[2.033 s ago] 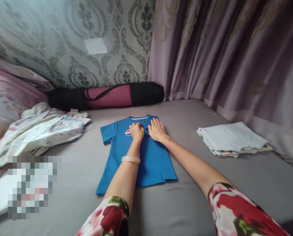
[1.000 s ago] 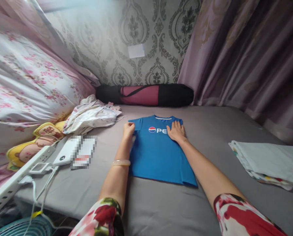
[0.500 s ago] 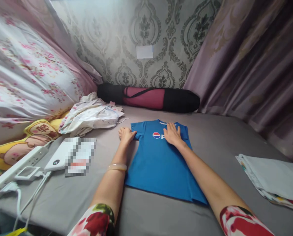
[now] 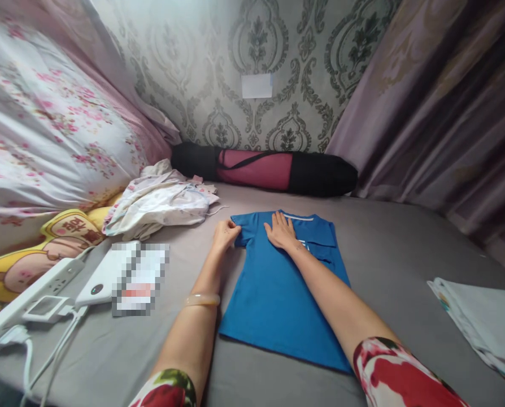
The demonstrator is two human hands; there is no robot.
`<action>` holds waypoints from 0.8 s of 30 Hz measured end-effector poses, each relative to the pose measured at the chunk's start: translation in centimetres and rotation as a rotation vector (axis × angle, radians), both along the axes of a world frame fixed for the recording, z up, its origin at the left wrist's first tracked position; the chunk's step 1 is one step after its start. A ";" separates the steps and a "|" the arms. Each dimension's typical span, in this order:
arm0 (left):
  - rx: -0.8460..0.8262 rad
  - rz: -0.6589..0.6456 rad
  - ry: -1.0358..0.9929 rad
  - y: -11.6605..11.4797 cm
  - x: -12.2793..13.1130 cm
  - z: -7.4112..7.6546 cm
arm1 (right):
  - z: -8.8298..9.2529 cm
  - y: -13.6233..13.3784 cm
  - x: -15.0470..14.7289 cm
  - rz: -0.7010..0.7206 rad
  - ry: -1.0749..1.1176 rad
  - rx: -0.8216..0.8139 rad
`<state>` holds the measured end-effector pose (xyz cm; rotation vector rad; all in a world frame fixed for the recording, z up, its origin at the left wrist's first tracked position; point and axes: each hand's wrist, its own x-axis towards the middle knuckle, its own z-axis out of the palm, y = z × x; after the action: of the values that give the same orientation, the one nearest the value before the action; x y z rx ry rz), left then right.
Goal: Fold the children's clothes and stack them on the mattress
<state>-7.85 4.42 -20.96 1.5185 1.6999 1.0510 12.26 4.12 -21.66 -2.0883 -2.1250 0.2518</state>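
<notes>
A blue T-shirt [image 4: 273, 299] lies on the grey bed surface, its white-trimmed collar toward the wall. Its right part is folded over, with a sleeve lying across the chest. At the left sleeve's end, my left hand [image 4: 226, 233] pinches the cuff between thumb and fingers. My right hand [image 4: 281, 230] rests flat on the shirt just below the collar, fingers spread, covering the printed logo; only a bit of white lettering shows beside the wrist.
A black and pink rolled bag [image 4: 256, 168] lies along the wall. Crumpled light cloth [image 4: 163, 200], a yellow cartoon pillow [image 4: 36, 260], a white power bank [image 4: 108, 274] and a power strip [image 4: 61, 277] are at left. Folded pale cloth [image 4: 485, 322] lies at right.
My right hand has slid left across the chest, over the round logo. The shirt's right side now shows a fold with the sleeve across it. My left hand stays at the left cuff.
</notes>
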 end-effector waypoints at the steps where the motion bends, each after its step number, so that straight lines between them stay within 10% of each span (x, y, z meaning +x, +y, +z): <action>1: 0.012 -0.011 -0.027 0.1 0.1 0.0 | 0.0 0.0 0.1 0.001 0.006 -0.005; 7: 0.008 -0.043 -0.350 0.3 1.0 0.0 | 1.5 -0.2 0.7 0.019 0.242 0.087; 11: 0.000 -0.135 -0.509 0.1 1.4 0.0 | 2.7 -0.8 0.2 -0.177 0.882 -0.003; 20: 0.186 -0.266 -0.256 -1.4 3.3 2.0 | 2.8 -2.2 0.4 -0.333 1.720 -0.450; 24: 0.141 -0.547 -0.233 -2.9 4.9 3.0 | 3.3 -2.1 1.4 -0.285 1.811 -0.478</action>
<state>-2.97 1.52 -17.95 1.7342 0.9846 1.0110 13.64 2.02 -18.37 -1.0904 -0.6217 1.7843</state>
